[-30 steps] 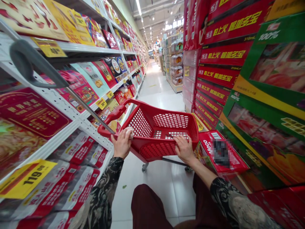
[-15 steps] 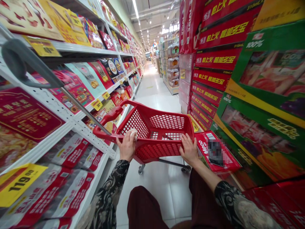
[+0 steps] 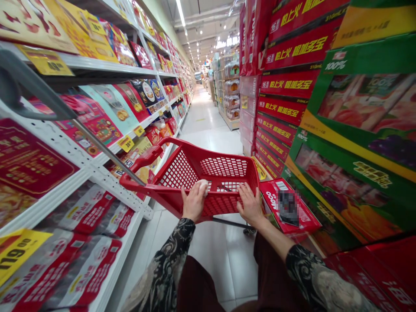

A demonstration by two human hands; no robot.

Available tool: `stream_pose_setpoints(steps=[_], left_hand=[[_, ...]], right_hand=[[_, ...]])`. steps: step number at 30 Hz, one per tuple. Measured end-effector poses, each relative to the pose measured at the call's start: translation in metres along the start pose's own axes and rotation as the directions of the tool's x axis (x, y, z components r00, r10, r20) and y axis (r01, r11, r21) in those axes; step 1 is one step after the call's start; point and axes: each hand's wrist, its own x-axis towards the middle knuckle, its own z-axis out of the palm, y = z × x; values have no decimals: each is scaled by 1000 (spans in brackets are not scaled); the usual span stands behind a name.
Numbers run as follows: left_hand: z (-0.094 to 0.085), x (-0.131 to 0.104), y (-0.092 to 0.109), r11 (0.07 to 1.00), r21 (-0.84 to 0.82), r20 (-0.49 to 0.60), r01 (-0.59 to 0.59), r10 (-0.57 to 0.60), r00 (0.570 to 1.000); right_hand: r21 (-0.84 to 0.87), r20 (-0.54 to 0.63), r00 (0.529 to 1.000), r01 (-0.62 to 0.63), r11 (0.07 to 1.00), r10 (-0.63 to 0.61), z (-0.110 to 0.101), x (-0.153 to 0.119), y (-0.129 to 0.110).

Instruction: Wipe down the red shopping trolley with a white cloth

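A red plastic shopping cart [image 3: 224, 167] with a meshed basket stands in front of me, its handle to the left. My left hand [image 3: 194, 203] is closed on a crumpled white wipe [image 3: 203, 187], pressed on the near side's top rim. Farther right on that rim, my right hand [image 3: 249, 203] hooks its fingers over the edge, thumb outside. The basket's visible inside shows bare mesh. A grey-gripped metal pole [image 3: 97, 145] slants up left by the cart handle.
Shelves of boxed goods [image 3: 110, 106] run along the left. Stacked red drink cases [image 3: 282, 82] and green juice boxes [image 3: 351, 143] line the right. A red box [image 3: 273, 195] with a blurred dark patch lies beside the cart. The tiled aisle [image 3: 201, 117] runs ahead.
My left hand has slid rightward along the cart's rim with the white wipe, closer to my right hand. The view has shifted slightly; my right hand stays on the rim.
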Motion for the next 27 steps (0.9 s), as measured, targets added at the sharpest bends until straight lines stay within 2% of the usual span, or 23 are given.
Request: stream_pose_setpoints(steps=[2, 4, 8, 10, 12, 16, 19, 23, 27], left_hand=[[-4, -1, -11, 999, 6, -34, 50, -49, 998], [-2, -2, -8, 997, -13, -52, 78, -79, 996], [15, 0, 29, 992, -105, -19, 75, -78, 997], [23, 1, 46, 986, -155, 21, 53, -51, 998], [28, 1, 53, 979, -205, 57, 9, 3, 998], [27, -3, 35, 943, -310, 116, -122, 165, 979], [20, -6, 21, 937, -315, 130, -151, 200, 971], [13, -10, 23, 970, -213, 126, -114, 143, 982], [9, -11, 30, 988, -102, 157, -118, 133, 979]], right_hand=[[9, -4, 1000, -4, 1000, 4, -2, -1, 2], [34, -6, 1000, 10, 999, -9, -2, 1, -4], [139, 24, 996, 78, 987, -82, -1, 10, -30], [188, 46, 995, 74, 979, -84, -2, 16, -43], [210, 66, 996, 42, 977, -57, -3, 22, -53], [197, 95, 995, -12, 980, -7, -1, 32, -65], [159, 98, 995, -40, 987, 24, 8, 38, -71], [97, 79, 997, 16, 995, -24, 16, 35, -63], [36, -11, 997, 81, 996, -81, 5, 18, -21]])
